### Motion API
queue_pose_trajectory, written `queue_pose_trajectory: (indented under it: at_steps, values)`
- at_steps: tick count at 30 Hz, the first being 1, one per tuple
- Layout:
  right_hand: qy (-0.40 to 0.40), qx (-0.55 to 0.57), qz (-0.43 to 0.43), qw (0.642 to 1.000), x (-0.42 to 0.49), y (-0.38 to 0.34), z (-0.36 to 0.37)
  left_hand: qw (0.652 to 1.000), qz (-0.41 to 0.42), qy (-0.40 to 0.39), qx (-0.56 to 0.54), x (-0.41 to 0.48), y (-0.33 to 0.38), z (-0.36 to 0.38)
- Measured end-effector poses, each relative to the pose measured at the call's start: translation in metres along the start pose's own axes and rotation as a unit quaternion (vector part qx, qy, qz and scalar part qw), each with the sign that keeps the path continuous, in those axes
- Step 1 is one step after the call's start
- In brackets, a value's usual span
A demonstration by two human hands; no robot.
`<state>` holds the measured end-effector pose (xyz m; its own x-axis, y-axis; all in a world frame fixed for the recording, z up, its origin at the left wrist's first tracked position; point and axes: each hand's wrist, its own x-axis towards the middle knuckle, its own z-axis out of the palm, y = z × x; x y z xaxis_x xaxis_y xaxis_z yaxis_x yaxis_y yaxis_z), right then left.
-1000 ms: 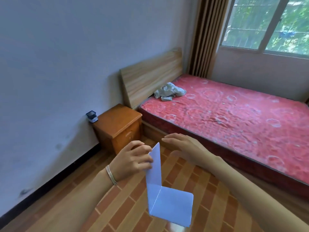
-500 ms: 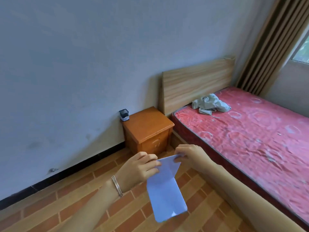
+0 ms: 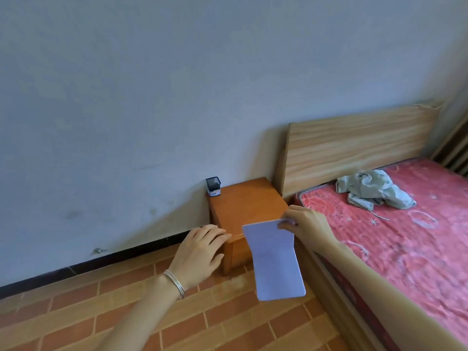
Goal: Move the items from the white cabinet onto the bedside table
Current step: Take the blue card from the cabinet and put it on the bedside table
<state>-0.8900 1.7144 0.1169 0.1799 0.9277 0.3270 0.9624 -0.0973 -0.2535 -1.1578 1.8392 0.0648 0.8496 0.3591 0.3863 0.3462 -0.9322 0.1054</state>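
Note:
A pale blue L-shaped bookend (image 3: 274, 259) hangs in front of the orange wooden bedside table (image 3: 247, 201). My right hand (image 3: 307, 225) pinches its top edge between thumb and fingers. My left hand (image 3: 200, 250), with bangles on the wrist, is off the bookend, its fingers loosely spread at the table's front left corner. A small black mesh pen holder (image 3: 213, 186) stands on the table's back left corner by the wall. The white cabinet is out of view.
A bed with a red patterned mattress (image 3: 410, 231) and a wooden headboard (image 3: 354, 145) lies right of the table, with a crumpled grey cloth (image 3: 372, 188) on it. The grey wall runs behind, and the floor (image 3: 76, 317) is brick-patterned.
My left hand has let go of the bookend and moved to the table's corner. My right hand now holds the bookend alone. The bedside table is much closer.

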Motion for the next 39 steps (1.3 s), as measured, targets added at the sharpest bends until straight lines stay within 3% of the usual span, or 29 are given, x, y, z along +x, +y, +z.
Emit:
queue_pose_trajectory:
  at_steps: [15, 19, 32, 39]
  values:
    - [-0.151, -0.021, 0.015, 0.988, 0.233, 0.105, 0.108, 0.996, -0.076, -0.039, -0.02, 0.151, -0.158, 0.096]
    - [-0.158, -0.006, 0.025, 0.987, 0.293, 0.131, 0.131, 0.994, -0.086, -0.061, -0.025, 0.2, -0.196, 0.12]
    - [-0.279, 0.087, 0.079, 0.953, 0.418, 0.246, 0.27, 0.966, -0.193, -0.168, -0.039, 0.275, -0.244, 0.264]
    - [-0.307, 0.135, 0.098, 0.937, 0.46, 0.298, 0.358, 0.944, -0.246, -0.216, -0.038, 0.296, -0.267, 0.359]
